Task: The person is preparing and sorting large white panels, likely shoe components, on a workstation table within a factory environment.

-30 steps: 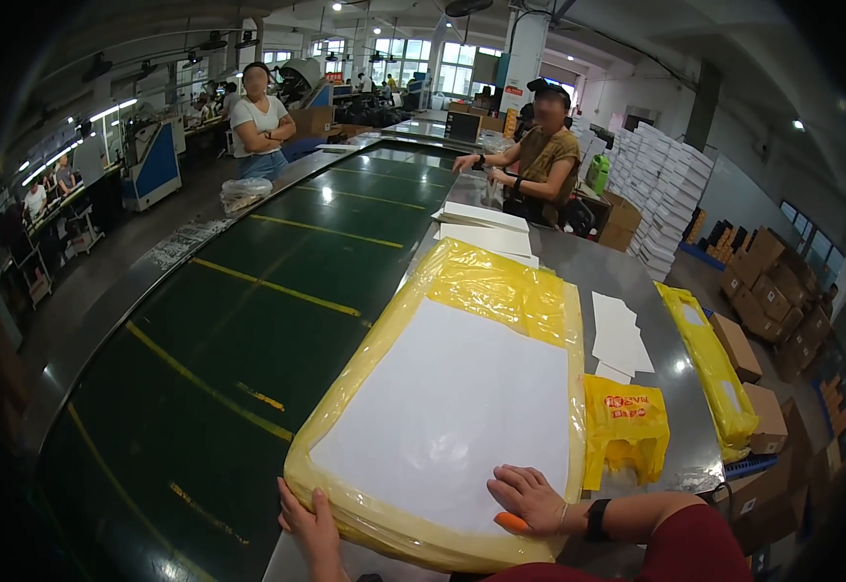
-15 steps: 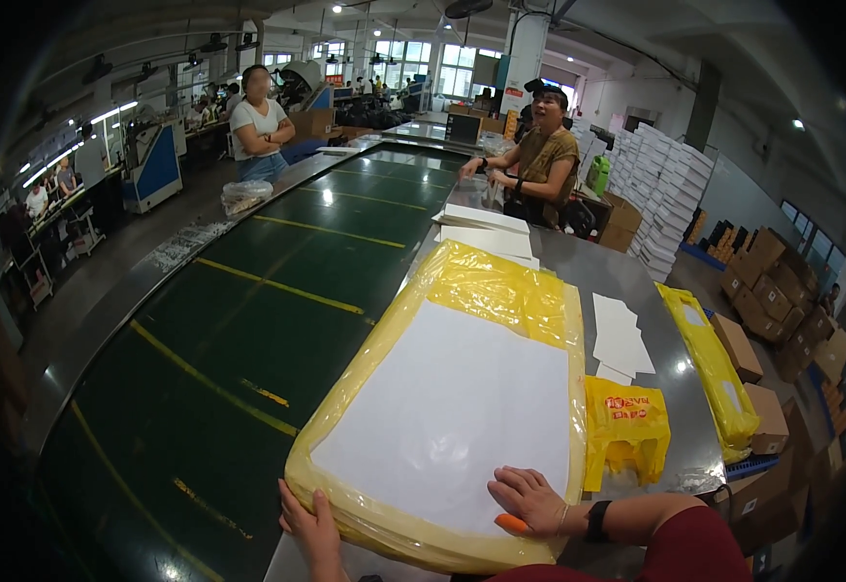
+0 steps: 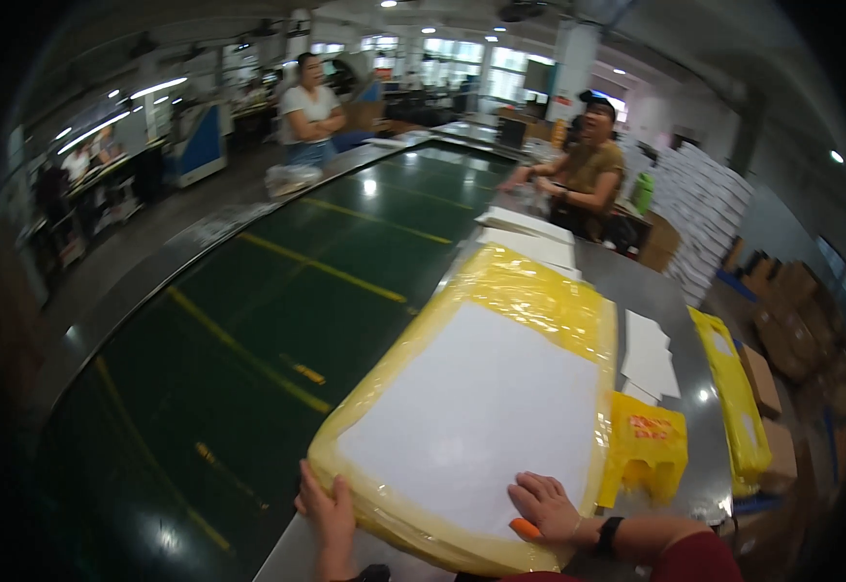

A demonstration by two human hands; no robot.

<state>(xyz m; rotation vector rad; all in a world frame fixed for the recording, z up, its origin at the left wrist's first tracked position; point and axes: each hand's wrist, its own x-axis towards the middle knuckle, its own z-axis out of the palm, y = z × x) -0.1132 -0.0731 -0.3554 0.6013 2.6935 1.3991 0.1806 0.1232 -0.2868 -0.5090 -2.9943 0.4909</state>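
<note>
a: where is the big yellow-wrapped package lying?

b: flat on the grey metal counter, its near edge right at the person's body, its far end wrinkled yellow film pointing toward the two white stacks further along. the white sheet face shows through the clear wrap on top.

a: and the left hand?

b: it sits at the package's near left corner, fingers upright and pressed against the side of the film, thumb side toward the package. it is mostly open, cupped against the edge rather than closed round anything.

a: the right hand?

b: lying palm down on top of the package near its near right corner, fingers spread loosely over the white face. a small orange object shows just under the heel of that hand, touching it; i cannot tell whether the hand grips it or only rests on it. a dark watch is on that wrist, and a dark red sleeve follows.

a: what lies around the package?

b: just beside its right edge, a small folded yellow bag with red print. beyond that, loose white sheets, then a long yellow bag along the counter's right rim. to the left runs a dark green conveyor belt with yellow lines.

a: anyone else?

b: a person in an olive shirt leans at the counter's far end, and a person in a white shirt stands across the belt, both well apart from the package.
</note>
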